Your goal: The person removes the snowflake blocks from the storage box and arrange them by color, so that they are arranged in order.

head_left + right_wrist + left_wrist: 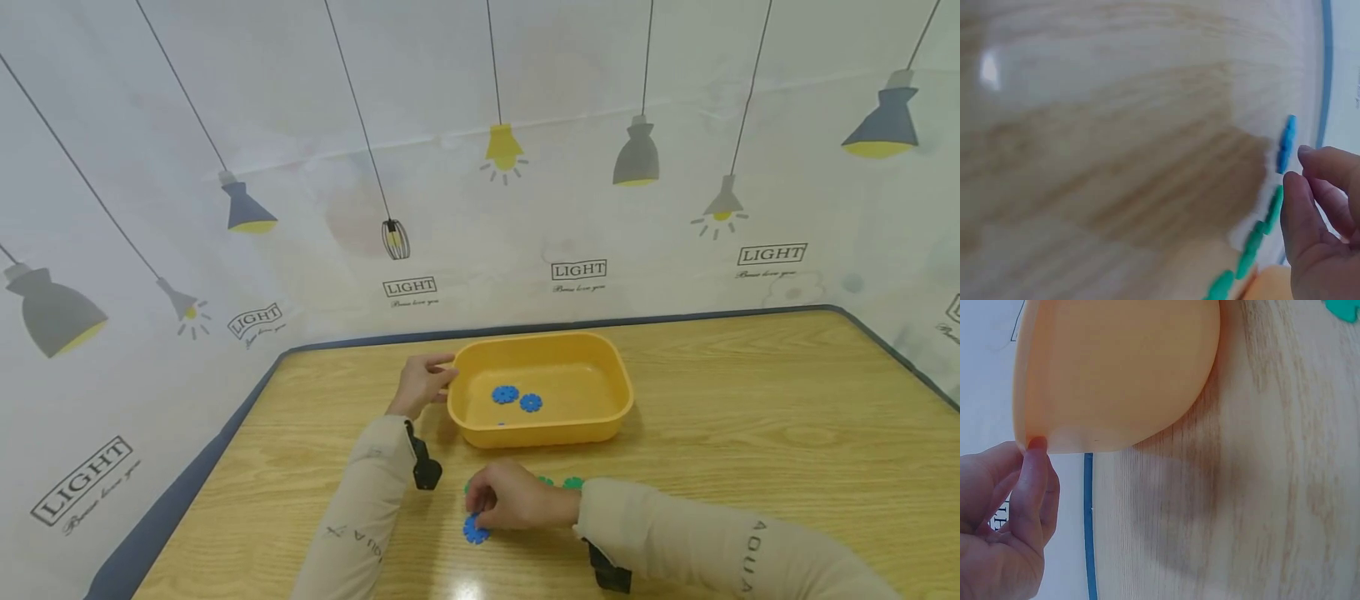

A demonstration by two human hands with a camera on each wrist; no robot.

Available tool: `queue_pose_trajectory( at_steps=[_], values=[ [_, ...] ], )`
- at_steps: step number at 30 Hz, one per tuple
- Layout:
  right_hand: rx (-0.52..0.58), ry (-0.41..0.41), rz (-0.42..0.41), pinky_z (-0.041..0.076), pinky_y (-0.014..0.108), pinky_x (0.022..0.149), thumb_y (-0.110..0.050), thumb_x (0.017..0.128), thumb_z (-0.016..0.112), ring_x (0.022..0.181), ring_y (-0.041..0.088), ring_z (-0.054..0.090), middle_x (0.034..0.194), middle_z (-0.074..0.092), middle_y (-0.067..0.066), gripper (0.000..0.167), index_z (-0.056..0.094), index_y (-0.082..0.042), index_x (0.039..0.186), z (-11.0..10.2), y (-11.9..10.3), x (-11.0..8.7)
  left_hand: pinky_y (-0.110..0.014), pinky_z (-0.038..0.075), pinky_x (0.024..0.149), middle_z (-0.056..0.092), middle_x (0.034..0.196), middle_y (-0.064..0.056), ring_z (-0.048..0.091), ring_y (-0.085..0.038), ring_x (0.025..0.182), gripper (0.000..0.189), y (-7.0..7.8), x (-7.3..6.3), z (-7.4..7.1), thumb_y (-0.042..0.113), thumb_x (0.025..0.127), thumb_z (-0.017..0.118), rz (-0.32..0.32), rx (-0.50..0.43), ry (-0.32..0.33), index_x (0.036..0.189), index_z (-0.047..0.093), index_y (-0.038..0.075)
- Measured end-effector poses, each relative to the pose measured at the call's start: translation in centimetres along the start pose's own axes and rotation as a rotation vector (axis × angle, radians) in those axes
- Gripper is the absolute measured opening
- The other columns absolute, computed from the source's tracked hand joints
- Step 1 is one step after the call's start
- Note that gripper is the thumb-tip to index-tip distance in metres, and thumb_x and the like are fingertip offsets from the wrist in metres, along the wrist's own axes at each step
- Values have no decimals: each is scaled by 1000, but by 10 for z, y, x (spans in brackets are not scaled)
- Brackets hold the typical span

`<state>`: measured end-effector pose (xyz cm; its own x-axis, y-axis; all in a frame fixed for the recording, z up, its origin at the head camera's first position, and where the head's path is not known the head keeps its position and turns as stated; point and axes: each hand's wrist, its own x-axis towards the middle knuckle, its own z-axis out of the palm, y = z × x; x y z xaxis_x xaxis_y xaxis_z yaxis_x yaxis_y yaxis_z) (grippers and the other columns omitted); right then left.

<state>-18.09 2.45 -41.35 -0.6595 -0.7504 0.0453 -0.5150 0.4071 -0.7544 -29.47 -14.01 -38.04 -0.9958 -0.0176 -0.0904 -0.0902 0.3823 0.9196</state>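
My left hand (423,385) is at the left end of a yellow plastic basin (540,437), pinching its rim with a fingertip inside the wall, as the left wrist view shows. Two blue flower-shaped discs (531,403) lie on the basin's floor, with a sliver of blue by the near wall. In front of the basin, my right hand (513,497) hovers low over the table, fingers loosely bent. Just past its fingertips is another blue notched disc (474,530); in the right wrist view, a small gap shows between thumb and forefinger, with nothing in it.
Green notched discs (573,483) lie in a row on the wooden table (750,417), partly hidden behind my right hand and sleeve. A pale wall covering (480,208) printed with lamps stands behind the table's dark-edged far side.
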Motion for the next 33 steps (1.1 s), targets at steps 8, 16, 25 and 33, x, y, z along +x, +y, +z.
queue_pose_trajectory(
  at_steps=[8, 16, 25, 33],
  values=[
    [55, 22, -44, 48, 15, 61, -3, 77, 66, 65, 0, 53, 73, 60, -7, 4, 65, -3, 80, -25, -6, -7, -30, 55, 60, 58, 101, -22, 62, -30, 83, 38, -1, 0, -1, 5, 84, 58, -1, -14, -14, 121, 53, 1],
    [17, 70, -76, 51, 22, 66, -8, 81, 63, 71, 5, 55, 78, 61, -5, 7, 66, -4, 86, -70, 4, -17, -29, 55, 60, 58, 101, -22, 63, -29, 83, 37, 1, 0, 0, 5, 84, 58, -10, -11, -16, 121, 54, 2],
    [120, 209, 56, 54, 30, 65, -5, 83, 59, 71, 19, 59, 83, 62, 11, 12, 62, 3, 91, -120, 24, -16, -29, 55, 59, 57, 102, -23, 63, -29, 82, 38, 0, -1, -1, 6, 84, 58, 10, -7, -22, 122, 53, 1],
    [171, 187, 187, 52, 41, 75, -11, 85, 59, 84, 31, 58, 90, 60, 9, 21, 60, 2, 101, -131, 41, 0, -29, 55, 60, 57, 101, -22, 62, -32, 85, 37, -1, 0, 0, 6, 84, 59, -5, -32, -22, 121, 54, 2]
  ],
)
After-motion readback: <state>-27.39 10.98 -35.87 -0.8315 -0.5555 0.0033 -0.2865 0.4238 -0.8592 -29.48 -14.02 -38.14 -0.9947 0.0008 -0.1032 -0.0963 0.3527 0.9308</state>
